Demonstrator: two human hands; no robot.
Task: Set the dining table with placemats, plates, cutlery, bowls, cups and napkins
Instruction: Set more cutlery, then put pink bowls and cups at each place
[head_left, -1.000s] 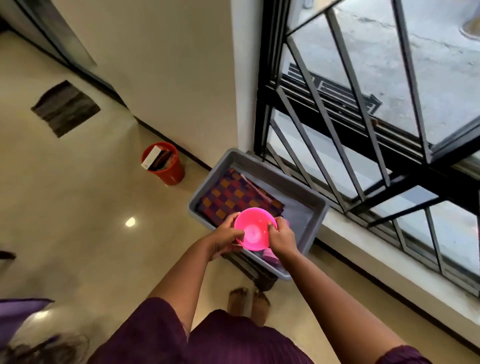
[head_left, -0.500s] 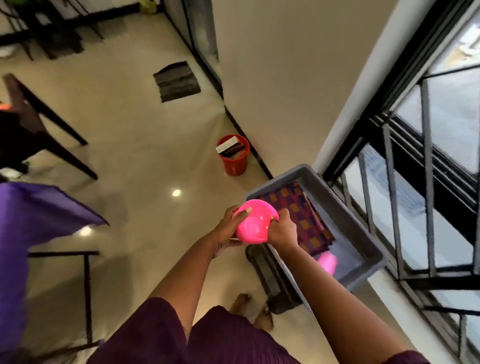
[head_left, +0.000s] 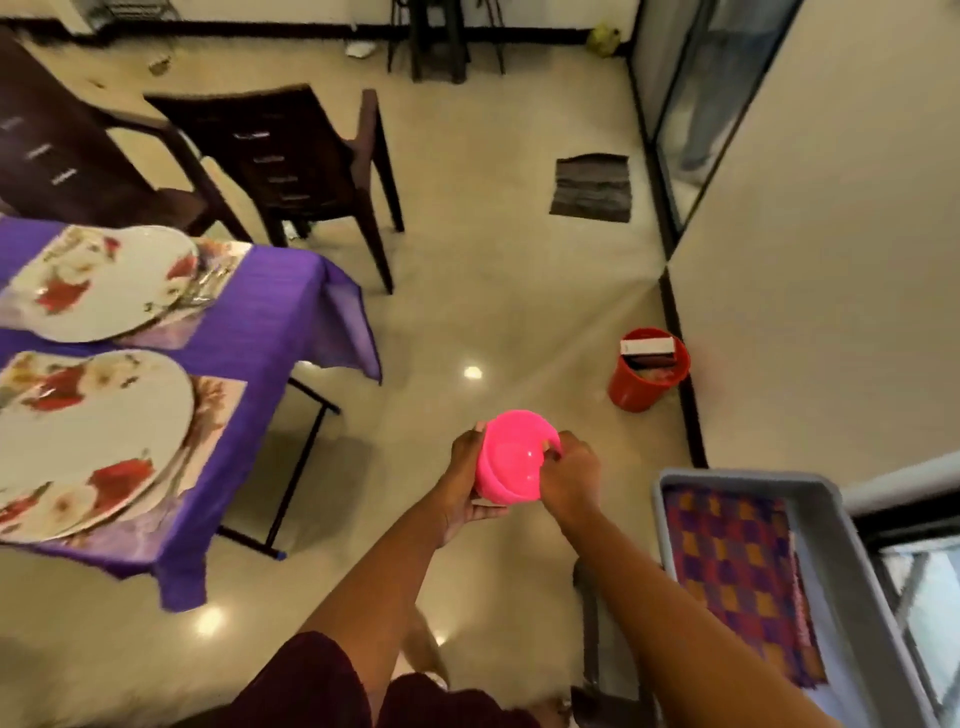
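I hold a bright pink bowl (head_left: 511, 465) in front of me above the floor; it looks like a nested stack, seen from its outer side. My left hand (head_left: 464, 480) cups it from the left and below. My right hand (head_left: 569, 475) grips its right rim. To the left stands the dining table (head_left: 270, 332) under a purple cloth, with two floral placemats. A white flowered plate (head_left: 104, 283) lies on the far mat and another plate (head_left: 88, 441) on the near one. Cutlery (head_left: 200, 288) lies beside the far plate.
A grey tub (head_left: 831, 540) at the lower right holds folded checked cloths (head_left: 737, 577). A red bucket (head_left: 647, 371) stands by the wall. Dark plastic chairs (head_left: 306, 161) stand behind the table. A dark mat (head_left: 592, 187) lies on the floor near a glass door.
I have turned left, away from the grey tub and window, carrying the pink bowl in both hands. The table with its plates has come into view.
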